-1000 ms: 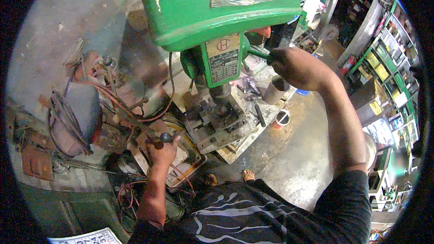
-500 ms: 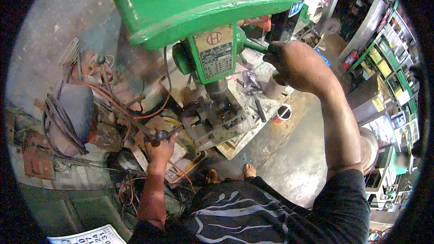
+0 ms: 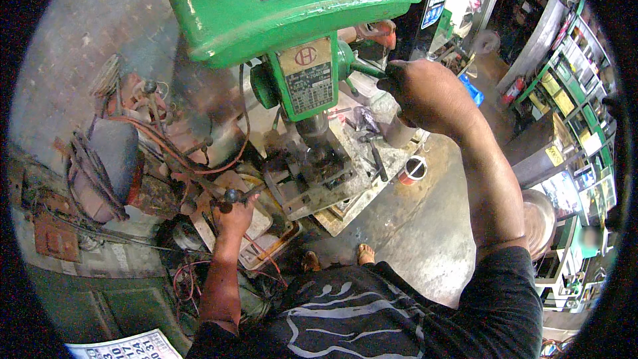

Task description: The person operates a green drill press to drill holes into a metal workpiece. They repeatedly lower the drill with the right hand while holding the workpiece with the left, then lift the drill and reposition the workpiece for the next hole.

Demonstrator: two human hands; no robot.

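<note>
A green drill press stands in front of me, its dark spindle hanging under the head. My right hand is closed around the feed lever on the head's right side. Below the spindle, a dark metal vise sits on the machine's table; its work area is shadowed, and I cannot make out the workpiece. At the vise's left, my left hand wraps round a dark metal handle with a ball end. Part of that grip is hidden by the handle.
A hammer lies on the littered base plate, with a cup of dark liquid at its right edge. A grey motor housing with cables stands left. Red hoses trail near my left forearm. Shelves line the right side.
The drill press head sits slightly further left and higher in view, as the view has shifted. My right hand is a little further left, still on the lever; my left hand keeps its grip.
</note>
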